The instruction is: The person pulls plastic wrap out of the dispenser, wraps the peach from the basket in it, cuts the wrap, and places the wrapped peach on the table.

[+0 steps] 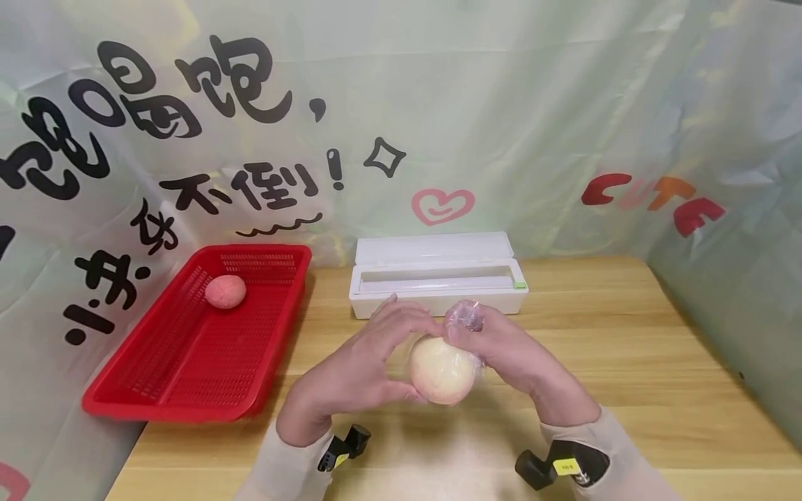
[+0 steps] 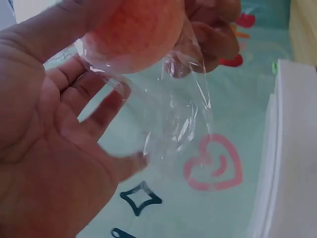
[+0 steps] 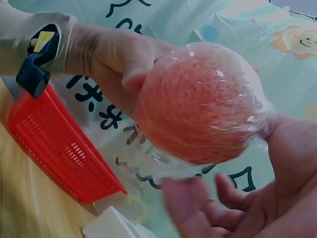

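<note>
A red-and-pale apple (image 1: pixel 441 371) is held up over the table, wrapped in clear cling film (image 2: pixel 181 106). My left hand (image 1: pixel 366 355) holds the apple from the left, thumb low and fingers arched over its far side. In the left wrist view, loose film hangs from the fruit past those spread fingers. From the other side my right hand (image 1: pixel 510 348) pinches the gathered film close against the apple, and a crumpled bunch shows above its thumb. The right wrist view shows film stretched smooth across the apple's red, speckled skin (image 3: pixel 198 104).
A white cling film dispenser (image 1: pixel 438 306) stands behind the hands with its lid raised. To the left is a red plastic basket (image 1: pixel 257 369) holding one pinkish apple (image 1: pixel 225 291). A printed cloth backdrop (image 1: pixel 532 125) encloses the wooden table (image 1: pixel 626 348).
</note>
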